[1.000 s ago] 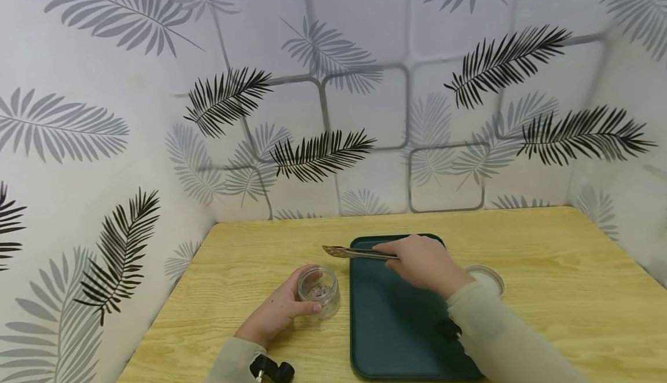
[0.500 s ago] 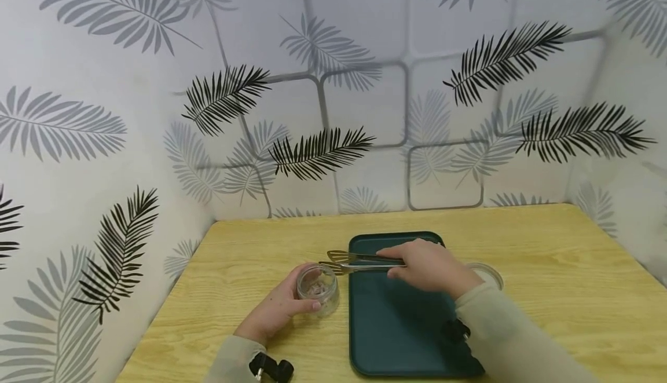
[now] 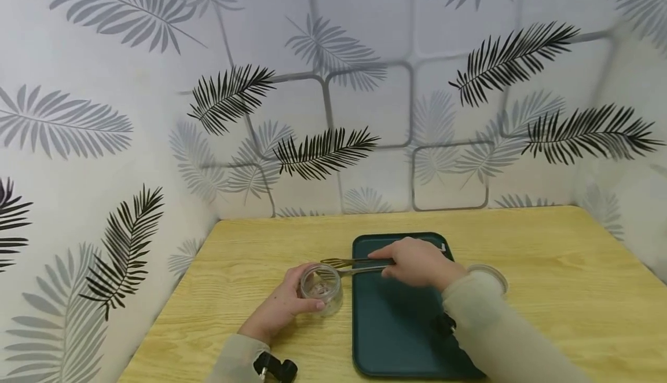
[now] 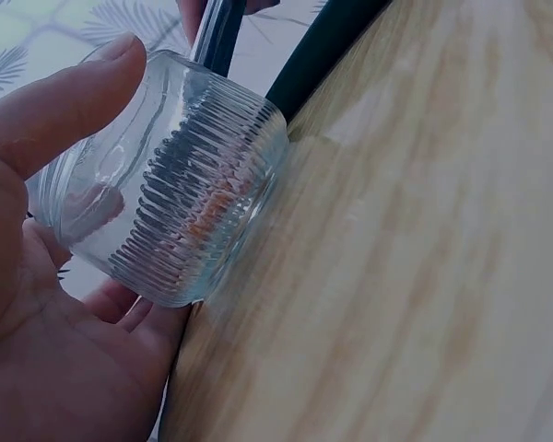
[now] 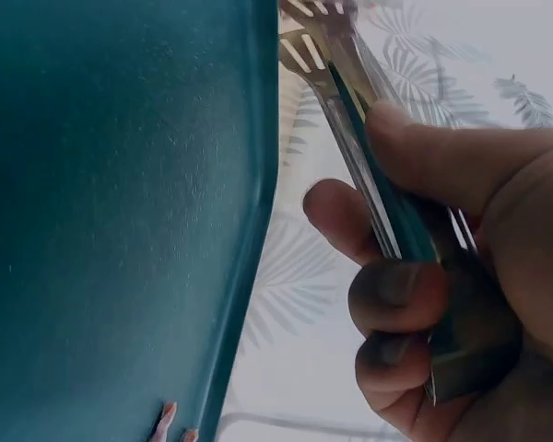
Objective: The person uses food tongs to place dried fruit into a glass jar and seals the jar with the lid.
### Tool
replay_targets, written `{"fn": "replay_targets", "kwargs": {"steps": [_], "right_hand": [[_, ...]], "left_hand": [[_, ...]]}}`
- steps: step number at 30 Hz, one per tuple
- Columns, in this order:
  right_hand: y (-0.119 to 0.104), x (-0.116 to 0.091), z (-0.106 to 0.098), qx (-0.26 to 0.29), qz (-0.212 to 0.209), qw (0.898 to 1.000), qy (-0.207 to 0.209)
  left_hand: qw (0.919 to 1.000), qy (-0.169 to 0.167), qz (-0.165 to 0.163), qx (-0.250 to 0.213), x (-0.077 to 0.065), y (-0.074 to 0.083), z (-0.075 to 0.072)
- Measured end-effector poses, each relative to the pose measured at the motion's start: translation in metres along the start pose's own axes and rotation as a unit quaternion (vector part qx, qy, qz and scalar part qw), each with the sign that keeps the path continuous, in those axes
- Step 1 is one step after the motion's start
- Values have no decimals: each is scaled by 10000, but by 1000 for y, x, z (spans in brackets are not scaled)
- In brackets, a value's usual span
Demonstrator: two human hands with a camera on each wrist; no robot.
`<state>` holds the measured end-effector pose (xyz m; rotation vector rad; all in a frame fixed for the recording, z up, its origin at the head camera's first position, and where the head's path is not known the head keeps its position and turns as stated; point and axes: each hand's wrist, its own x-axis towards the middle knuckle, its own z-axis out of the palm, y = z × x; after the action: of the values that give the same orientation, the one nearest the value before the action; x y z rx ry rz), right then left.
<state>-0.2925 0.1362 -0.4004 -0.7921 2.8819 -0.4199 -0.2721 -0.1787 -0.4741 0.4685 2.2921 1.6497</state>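
My left hand grips a small glass jar from its left side, thumb in front and fingers behind. Small pale and reddish bits show through the ribbed wall, low in the jar. Metal tongs with slotted ends are held in my right hand, above the far part of the dark green tray. The arms of the tongs stand apart. One slotted tip overlaps the jar's mouth in the head view, while the other lies just beyond the rim.
Right of the tray, a round lid is partly covered by my right sleeve. A small white piece lies by the tray's far right corner. Small reddish-white pieces show near the tray's edge in the right wrist view. A patterned wall rises behind the table.
The tongs' arms, together one second ago, have spread apart. Their tips have come left and down, and one now overlaps the jar's mouth. My left hand keeps the jar in place.
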Motion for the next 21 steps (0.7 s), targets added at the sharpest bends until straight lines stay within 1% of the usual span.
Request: {"fn": "replay_targets", "kwargs": {"steps": [6, 9, 11, 16, 19, 21], "right_hand": [[-9, 0, 5, -714, -50, 9961, 513], [-12, 1, 6, -843, -40, 9944, 633], [-11, 1, 7, -782, -39, 9946, 678], [-4, 0, 10, -387, -25, 9958, 826], [1, -2, 8, -215, -47, 9953, 942], [2, -4, 5, -133, -58, 9954, 945]], "left_hand": [[9999, 4, 23, -132, 2, -2, 1], [9998, -16, 17, -179, 2, -3, 0], [9996, -93, 28, -250, 2, -4, 0], [9982, -308, 42, -511, 3, -5, 0], [9979, -321, 55, -555, 3, -6, 0], [9978, -308, 62, -580, 3, -6, -1]]}}
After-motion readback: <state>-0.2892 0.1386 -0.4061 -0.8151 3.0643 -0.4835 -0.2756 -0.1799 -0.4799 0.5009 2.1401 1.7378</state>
